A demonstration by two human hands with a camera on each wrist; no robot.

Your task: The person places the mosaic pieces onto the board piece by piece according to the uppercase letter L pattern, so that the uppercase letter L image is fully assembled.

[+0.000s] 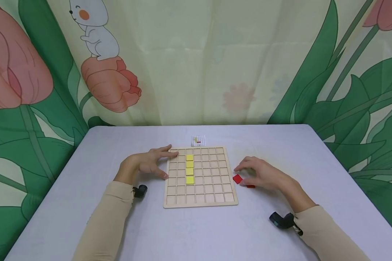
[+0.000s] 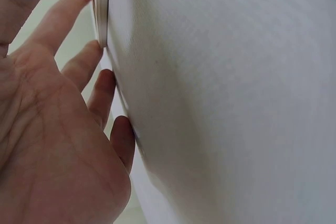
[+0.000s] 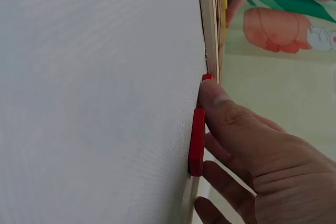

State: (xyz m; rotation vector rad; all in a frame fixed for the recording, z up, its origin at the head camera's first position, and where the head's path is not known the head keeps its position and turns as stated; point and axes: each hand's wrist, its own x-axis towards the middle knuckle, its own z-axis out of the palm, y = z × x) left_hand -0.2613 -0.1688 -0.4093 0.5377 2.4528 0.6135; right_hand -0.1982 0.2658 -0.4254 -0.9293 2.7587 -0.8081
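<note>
A square wooden grid board [image 1: 209, 189] lies on the table, with several yellow tiles [image 1: 190, 180] in one column toward its left side. My left hand [image 1: 148, 162] spreads its fingers and thumb along the board's left edge, fingertips right at the rim. Beside the board's right edge lies a red tile [image 1: 237, 179], and a second red tile [image 3: 197, 142] sits partly under my right hand [image 1: 261, 174] in the head view. The right thumb tip is by the first red tile, with the index finger held apart from the thumb.
Behind the board lies a small card [image 1: 198, 140] printed with a grid and yellow and red marks. White cloth covers the table [image 1: 202, 232]. A printed curtain [image 1: 189, 72] hangs at the table's back edge. Each wrist carries a small black camera [image 1: 282, 220].
</note>
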